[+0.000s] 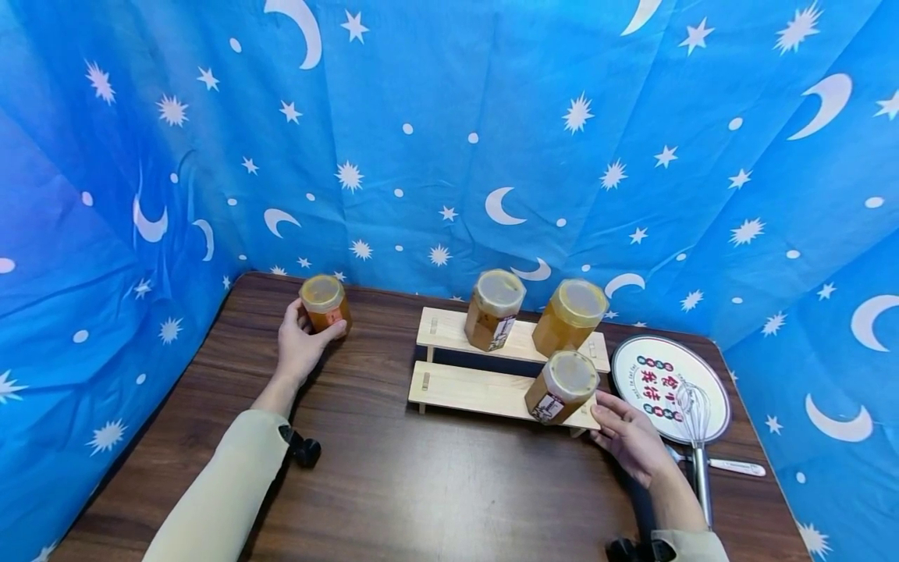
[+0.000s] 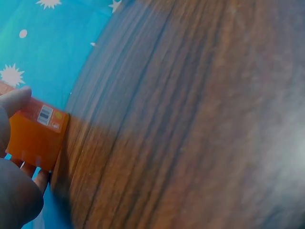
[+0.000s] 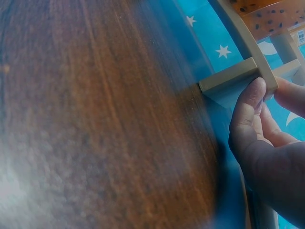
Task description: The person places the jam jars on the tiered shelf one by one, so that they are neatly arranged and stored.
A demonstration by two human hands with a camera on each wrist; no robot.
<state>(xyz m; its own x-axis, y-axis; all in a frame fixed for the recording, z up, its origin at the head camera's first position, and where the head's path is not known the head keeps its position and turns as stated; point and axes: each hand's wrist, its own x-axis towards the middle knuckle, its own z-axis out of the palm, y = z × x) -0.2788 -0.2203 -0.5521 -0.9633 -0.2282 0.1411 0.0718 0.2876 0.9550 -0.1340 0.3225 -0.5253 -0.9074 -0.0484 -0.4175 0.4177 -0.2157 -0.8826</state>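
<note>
My left hand (image 1: pixel 303 347) grips a honey jar (image 1: pixel 325 300) with an orange label at the table's far left; in the left wrist view, thumb and fingers wrap the amber jar (image 2: pixel 35 138). At the right, my right hand (image 1: pixel 628 437) pinches the right front end of a two-tier wooden rack (image 1: pixel 470 390). The right wrist view shows thumb and fingers on the edge of its board (image 3: pixel 245 43). On the lower tier, near that hand, stands one jar (image 1: pixel 562 388). Two more jars, one darker (image 1: pixel 495 311) and one golden (image 1: pixel 570 316), stand on the upper tier.
Right of the rack lies a round white plate (image 1: pixel 632 367) with printed lettering. A wire whisk (image 1: pixel 700 460) rests partly over it, beside a white-handled utensil (image 1: pixel 737 467). A blue star-and-moon cloth (image 1: pixel 421 156) hangs behind the brown wooden table (image 1: pixel 435 484).
</note>
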